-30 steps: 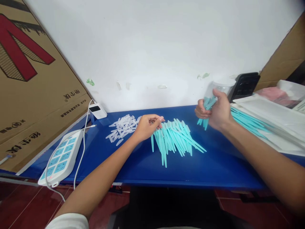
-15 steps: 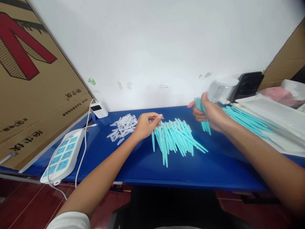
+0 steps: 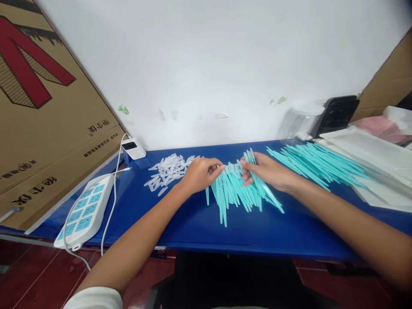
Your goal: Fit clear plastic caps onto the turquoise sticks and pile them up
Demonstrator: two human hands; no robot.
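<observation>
A pile of slim, tapered turquoise sticks (image 3: 231, 189), many with pale translucent upper ends, lies at the middle of the blue table. My left hand (image 3: 204, 171) is at the pile's upper left, thumb and fingers pinched together; whatever sits between the fingertips is too small to make out. At the pile's upper right, my right hand (image 3: 262, 169) is closed around a small bunch of turquoise sticks (image 3: 250, 159), pale ends upward. Left of my left hand lies a heap of small translucent white caps (image 3: 170, 169), partly hidden by that hand.
More turquoise sticks (image 3: 315, 163) lie spread at right, partly over white plastic bags (image 3: 380, 171). A clear jar (image 3: 304, 122) and a black device (image 3: 341, 111) stand behind. On the left are a power strip (image 3: 85, 210), cables, a white gadget (image 3: 134, 149) and a big cardboard box (image 3: 64, 128).
My right hand, holding sticks, has moved left and down to the pile's right side. My left hand has shifted slightly right. The sticks at right, formerly partly covered by my right hand, show more fully.
</observation>
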